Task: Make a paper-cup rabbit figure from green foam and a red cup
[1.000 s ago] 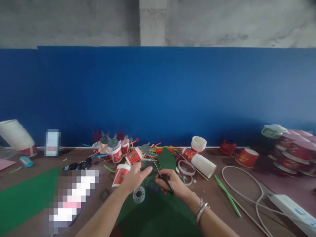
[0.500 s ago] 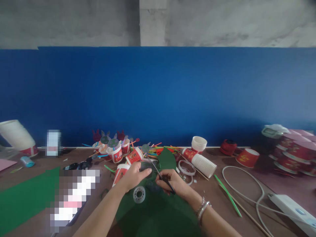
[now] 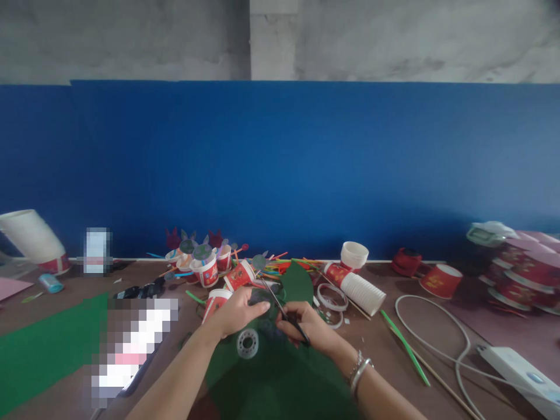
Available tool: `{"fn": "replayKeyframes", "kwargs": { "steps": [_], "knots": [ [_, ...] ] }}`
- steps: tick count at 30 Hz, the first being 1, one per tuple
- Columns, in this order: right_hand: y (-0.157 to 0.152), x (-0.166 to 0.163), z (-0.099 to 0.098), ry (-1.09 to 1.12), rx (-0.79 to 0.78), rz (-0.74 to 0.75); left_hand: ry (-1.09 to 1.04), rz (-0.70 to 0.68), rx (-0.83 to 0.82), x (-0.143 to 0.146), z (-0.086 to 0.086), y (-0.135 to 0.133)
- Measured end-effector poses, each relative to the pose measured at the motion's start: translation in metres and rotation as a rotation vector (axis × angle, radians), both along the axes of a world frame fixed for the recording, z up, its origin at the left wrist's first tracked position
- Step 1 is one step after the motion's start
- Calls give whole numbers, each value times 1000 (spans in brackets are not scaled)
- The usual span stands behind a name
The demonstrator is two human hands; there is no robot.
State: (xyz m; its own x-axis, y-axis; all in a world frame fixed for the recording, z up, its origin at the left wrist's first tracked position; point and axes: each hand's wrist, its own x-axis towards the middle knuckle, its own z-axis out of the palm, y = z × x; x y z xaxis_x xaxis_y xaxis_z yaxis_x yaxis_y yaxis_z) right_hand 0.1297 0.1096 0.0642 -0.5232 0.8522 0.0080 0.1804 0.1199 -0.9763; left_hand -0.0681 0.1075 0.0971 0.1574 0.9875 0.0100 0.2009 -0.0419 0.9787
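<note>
My right hand is closed around the dark handles of a pair of scissors, whose narrow blades point away and to the left. Between thumb and fingers, my left hand pinches a dark piece of paper, beside the blades. Whether the blades touch that piece, I cannot tell. Under both hands spreads a large dark green sheet. A white tape roll lies on it near my left wrist. Just beyond the scissors lies a green curved paper piece.
Red paper cups with animal-shaped toppers stand at the back left. To the right lie a stack of white cups, a coil of clear tubing and a power strip with its cord. A green sheet covers the left side.
The whole view has shifted very slightly to the right. Both hands keep nearly the same pose, with the scissors and the dark paper piece still held.
</note>
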Motion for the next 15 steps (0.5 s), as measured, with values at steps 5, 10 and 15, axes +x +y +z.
{"fn": "replayKeyframes", "kwargs": {
  "steps": [5, 10, 15],
  "knots": [
    [1, 4, 2, -28, -6, 8, 11, -133, -61, 4, 13, -5],
    [2, 7, 3, -50, -19, 29, -48, -162, -80, 4, 14, -5],
    [2, 7, 2, -63, -14, 27, -14, -162, -99, 2, 14, -5]
  ]
}}
